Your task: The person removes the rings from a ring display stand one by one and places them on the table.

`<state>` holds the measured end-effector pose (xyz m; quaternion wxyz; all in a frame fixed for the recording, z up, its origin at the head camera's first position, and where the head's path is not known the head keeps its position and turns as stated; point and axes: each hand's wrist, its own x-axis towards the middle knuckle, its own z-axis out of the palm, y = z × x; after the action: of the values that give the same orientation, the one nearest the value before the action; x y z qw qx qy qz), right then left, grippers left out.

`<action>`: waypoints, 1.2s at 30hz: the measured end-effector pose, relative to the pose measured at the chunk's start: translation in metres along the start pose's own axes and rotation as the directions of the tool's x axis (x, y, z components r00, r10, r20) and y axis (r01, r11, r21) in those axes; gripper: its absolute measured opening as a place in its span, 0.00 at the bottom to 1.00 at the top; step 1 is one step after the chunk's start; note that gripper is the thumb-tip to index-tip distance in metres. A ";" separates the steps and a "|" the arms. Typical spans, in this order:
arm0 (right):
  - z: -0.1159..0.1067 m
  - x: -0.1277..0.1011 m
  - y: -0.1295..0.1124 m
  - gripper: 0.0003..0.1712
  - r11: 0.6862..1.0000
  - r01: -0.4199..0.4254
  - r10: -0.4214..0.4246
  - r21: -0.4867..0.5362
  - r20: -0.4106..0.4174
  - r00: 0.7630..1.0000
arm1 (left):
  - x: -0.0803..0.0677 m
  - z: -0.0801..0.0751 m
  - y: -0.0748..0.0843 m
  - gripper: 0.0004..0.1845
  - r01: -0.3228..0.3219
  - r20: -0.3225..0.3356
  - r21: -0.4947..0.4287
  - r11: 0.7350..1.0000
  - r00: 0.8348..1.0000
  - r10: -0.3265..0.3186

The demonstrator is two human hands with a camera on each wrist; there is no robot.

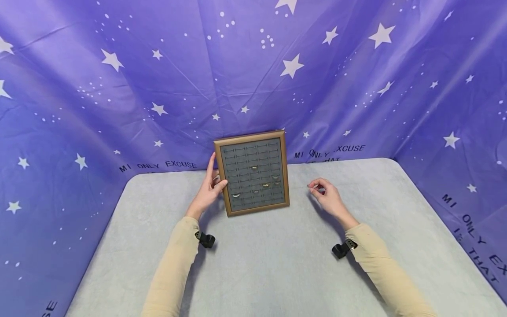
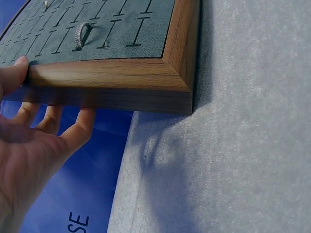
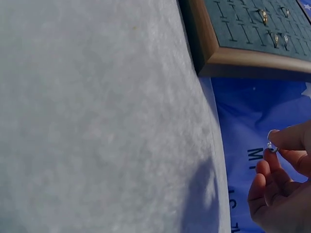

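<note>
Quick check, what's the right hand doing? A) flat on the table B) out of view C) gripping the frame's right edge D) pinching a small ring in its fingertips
D: the right hand pinches a small ring between thumb and fingertip, apart from the wooden ring display frame, whose edge the left hand holds.

Too small in the head view to tell apart: rings [image 1: 254, 167] on the ring board [image 1: 253, 172]; cut off by the wrist views' edges: board, left hand [image 2: 24, 145], right hand [image 3: 282, 189]; mostly hidden between fingertips: small ring [image 3: 271, 147].
</note>
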<state>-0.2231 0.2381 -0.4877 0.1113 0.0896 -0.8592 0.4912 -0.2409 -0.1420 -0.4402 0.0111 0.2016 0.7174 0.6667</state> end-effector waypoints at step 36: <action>-0.004 0.001 0.020 0.04 0.983 -0.066 0.091 -0.174 0.140 0.986 | -0.001 0.000 0.002 0.48 0.038 -0.003 -0.054 0.998 0.999 -0.038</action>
<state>-0.2291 0.2515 -0.5022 0.0353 0.0818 -0.9064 0.4129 -0.2395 -0.1420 -0.4385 0.0277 0.1860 0.7031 0.6858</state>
